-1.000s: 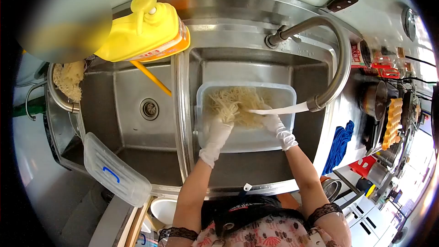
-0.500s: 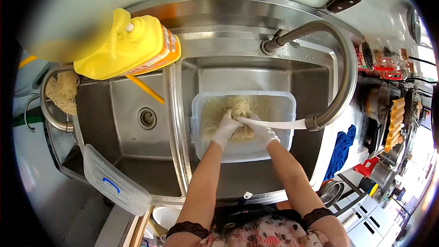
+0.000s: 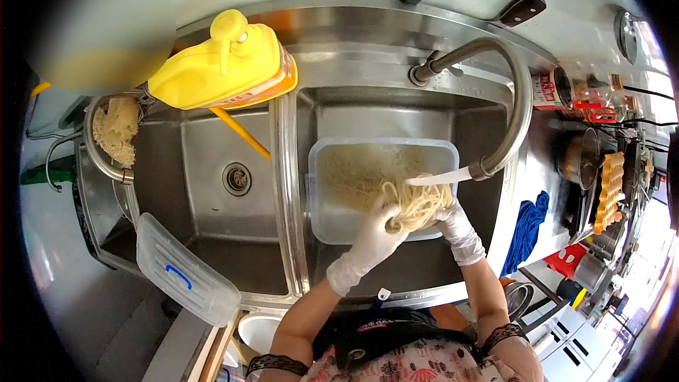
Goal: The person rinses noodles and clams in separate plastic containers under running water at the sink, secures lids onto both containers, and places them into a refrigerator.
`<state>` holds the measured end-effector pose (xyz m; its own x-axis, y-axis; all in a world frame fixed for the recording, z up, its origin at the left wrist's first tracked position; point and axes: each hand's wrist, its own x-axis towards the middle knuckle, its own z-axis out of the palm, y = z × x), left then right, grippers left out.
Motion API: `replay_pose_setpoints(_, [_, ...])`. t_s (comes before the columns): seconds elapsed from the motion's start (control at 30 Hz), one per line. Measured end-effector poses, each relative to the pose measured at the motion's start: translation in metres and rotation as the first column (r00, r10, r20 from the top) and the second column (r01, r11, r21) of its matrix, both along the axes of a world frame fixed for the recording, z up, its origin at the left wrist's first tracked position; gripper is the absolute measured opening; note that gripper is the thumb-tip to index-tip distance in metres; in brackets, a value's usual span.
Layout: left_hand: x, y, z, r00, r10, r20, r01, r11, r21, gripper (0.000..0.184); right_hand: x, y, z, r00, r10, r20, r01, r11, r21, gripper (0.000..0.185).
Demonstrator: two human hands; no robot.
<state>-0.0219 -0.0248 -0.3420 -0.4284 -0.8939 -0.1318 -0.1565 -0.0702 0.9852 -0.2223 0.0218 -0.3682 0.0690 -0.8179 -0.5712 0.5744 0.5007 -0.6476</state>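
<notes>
Both of my hands wear white gloves and hold a bundle of pale noodles [image 3: 417, 206] raised over the near right part of a clear plastic tub [image 3: 327, 230]. My left hand [image 3: 373, 237] is closed round the bundle's left side. On its right side, my right hand [image 3: 458, 221] grips it with the fingers partly hidden by the strands. Water [image 3: 438, 178] runs from the curved faucet [image 3: 520, 127] onto the noodles. More noodles lie in cloudy water inside the tub, which sits in the right sink basin [image 3: 375, 124].
Left of the divider is a second basin [image 3: 212, 219] with a drain [image 3: 237, 178]. A yellow pump jug [image 3: 219, 71] stands behind it. A plastic lid [image 3: 187, 269] leans at its near left corner. Two knives hang on the back wall. A blue cloth [image 3: 525, 233] lies at the right.
My hands have lifted a bundle of noodles up out of the tub's water and moved toward me and to the right. The view has shifted slightly.
</notes>
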Motion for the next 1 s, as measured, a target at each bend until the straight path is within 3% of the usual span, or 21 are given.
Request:
replay_pose_setpoints(0.07, [0.011, 0.000, 0.016, 0.997, 0.017, 0.070, -0.021, 0.998, 0.065, 0.027, 0.001, -0.003, 0.015, 0.995, -0.044, -0.084, 0.043, 0.999, -0.011, 0.055])
replay_pose_setpoints(0.1, [0.012, -0.006, 0.026, 0.997, 0.074, 0.014, -0.073, 0.996, -0.060, 0.021, 0.002, -0.005, 0.025, 0.996, -0.073, -0.056, 0.072, 0.997, -0.019, 0.055])
replay_pose_setpoints(0.3, [0.026, -0.006, 0.054, 0.999, 0.005, 0.034, 0.004, 0.970, -0.244, 0.023, 0.010, -0.002, 0.057, 0.970, -0.205, -0.132, 0.190, 0.975, -0.116, 0.072])
replay_pose_setpoints(0.4, [0.019, -0.005, 0.073, 0.998, 0.038, -0.047, -0.051, 0.948, -0.314, 0.025, 0.008, 0.005, 0.070, 0.970, -0.199, -0.143, 0.193, 0.980, -0.056, 0.085])
replay_pose_setpoints(0.47, [0.020, -0.001, 0.079, 0.999, -0.023, -0.033, 0.010, 0.938, -0.346, 0.027, 0.004, 0.009, 0.063, 0.964, -0.198, -0.177, 0.190, 0.980, -0.063, 0.088])
replay_pose_setpoints(0.57, [0.018, 0.006, 0.077, 0.999, -0.029, 0.012, 0.032, 0.895, -0.444, 0.029, 0.004, 0.004, 0.064, 0.959, -0.221, -0.177, 0.190, 0.966, -0.176, 0.073])
replay_pose_setpoints(0.67, [0.017, 0.009, 0.061, 0.990, -0.086, 0.115, 0.131, 0.867, -0.481, 0.032, 0.002, 0.002, 0.051, 0.956, -0.202, -0.214, 0.173, 0.974, -0.145, 0.069])
replay_pose_setpoints(0.73, [0.012, 0.005, 0.043, 0.978, -0.116, 0.172, 0.189, 0.843, -0.503, 0.032, 0.006, -0.002, 0.046, 0.944, -0.145, -0.297, 0.103, 0.983, -0.155, 0.047])
replay_pose_setpoints(0.8, [0.001, -0.011, 0.014, 0.987, -0.098, 0.125, 0.138, 0.915, -0.379, 0.039, 0.004, -0.011, 0.035, 0.930, 0.087, -0.356, -0.060, 0.995, 0.085, 0.037])
replay_pose_setpoints(0.83, [0.000, -0.016, -0.010, 0.965, -0.095, 0.243, 0.156, 0.957, -0.245, 0.041, 0.010, -0.019, 0.027, 0.909, 0.135, -0.394, -0.083, 0.986, 0.145, 0.032])
replay_pose_setpoints(0.87, [-0.001, -0.024, -0.020, 0.899, -0.039, 0.435, 0.155, 0.960, -0.233, 0.051, 0.009, -0.019, -0.005, 0.811, 0.261, -0.524, -0.232, 0.965, 0.121, 0.033])
replay_pose_setpoints(0.9, [0.001, -0.030, -0.038, 0.862, -0.045, 0.505, 0.142, 0.978, -0.155, 0.058, 0.005, -0.014, -0.052, 0.501, 0.201, -0.841, -0.353, 0.935, 0.013, 0.034])
replay_pose_setpoints(0.93, [0.003, -0.027, -0.056, 0.659, 0.008, 0.752, 0.174, 0.971, -0.163, 0.055, 0.006, -0.018, -0.062, 0.320, 0.138, -0.937, -0.433, 0.901, -0.015, 0.035])
replay_pose_setpoints(0.97, [0.009, -0.033, -0.056, 0.650, 0.036, 0.759, 0.170, 0.967, -0.191, 0.050, 0.007, -0.021, -0.072, 0.119, 0.042, -0.992, -0.492, 0.870, -0.022, 0.037])
replay_pose_setpoints(1.0, [0.014, -0.043, -0.057, 0.638, 0.066, 0.767, 0.164, 0.962, -0.219, 0.045, 0.017, -0.039, -0.048, 0.089, 0.210, -0.974, -0.443, 0.884, 0.150, 0.032])
